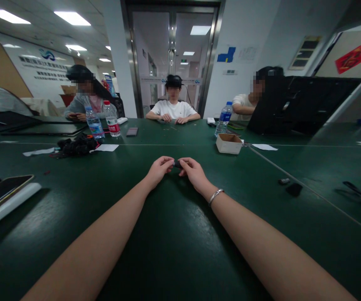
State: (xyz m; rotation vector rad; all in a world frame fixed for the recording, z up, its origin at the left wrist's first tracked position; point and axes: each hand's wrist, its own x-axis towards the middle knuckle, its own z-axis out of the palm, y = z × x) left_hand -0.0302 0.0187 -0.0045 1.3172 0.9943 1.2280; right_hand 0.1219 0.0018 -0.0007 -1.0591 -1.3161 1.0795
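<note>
Both my arms reach forward over the green tabletop [171, 234]. Between my fingertips is a small black object [177, 164], too small and covered to name its kind. My left hand [161, 170] pinches its left end between thumb and fingers. On the other end, my right hand [194, 173] closes in a similar pinch, with a silver bracelet [215, 196] round the wrist. The fingers hide most of the object, and it appears held just above or at the table surface.
A small open box [229, 146] stands ahead to the right, near a water bottle [224, 119]. Tangled black cables [78, 145] and two bottles lie left. A large black monitor [306, 104] is at right. Several people sit round the table, one person [173, 106] directly opposite.
</note>
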